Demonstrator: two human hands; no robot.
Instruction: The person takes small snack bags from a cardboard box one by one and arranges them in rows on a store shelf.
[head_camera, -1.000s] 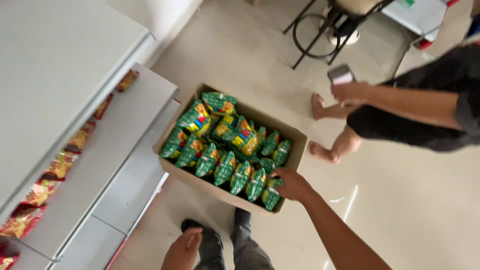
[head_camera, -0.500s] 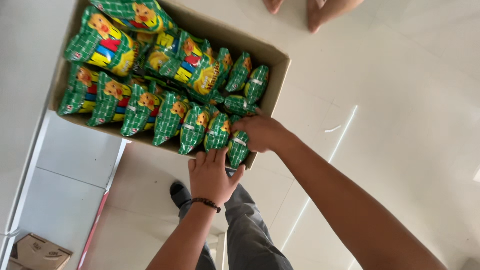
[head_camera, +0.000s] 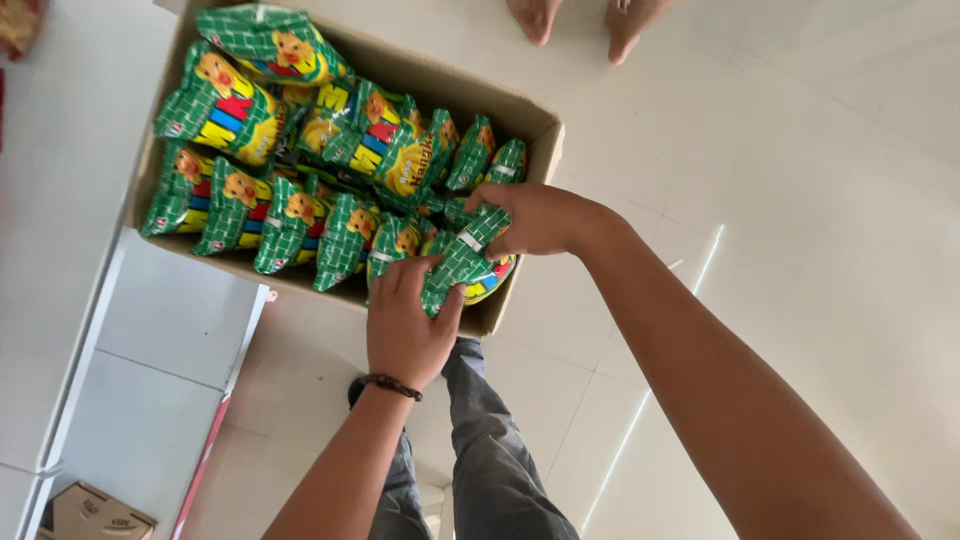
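A cardboard box (head_camera: 520, 120) stands on the floor, filled with several green snack packets (head_camera: 290, 225) printed with a cartoon figure. My left hand (head_camera: 405, 325), with a dark bead bracelet on its wrist, grips packets at the box's near edge. My right hand (head_camera: 540, 218) reaches in from the right and holds the top of a green packet (head_camera: 462, 262) at the near right corner. Both hands are on the same small cluster of packets.
A white shelf unit (head_camera: 150, 340) runs along the left side. A small cardboard carton (head_camera: 95, 515) lies at the bottom left. My grey trouser legs (head_camera: 490, 450) are below the box. Another person's bare feet (head_camera: 575, 20) stand beyond the box on the pale tiled floor.
The view has closed in on the box. My left hand has moved up from below the box edge onto the packets, joining my right hand there.
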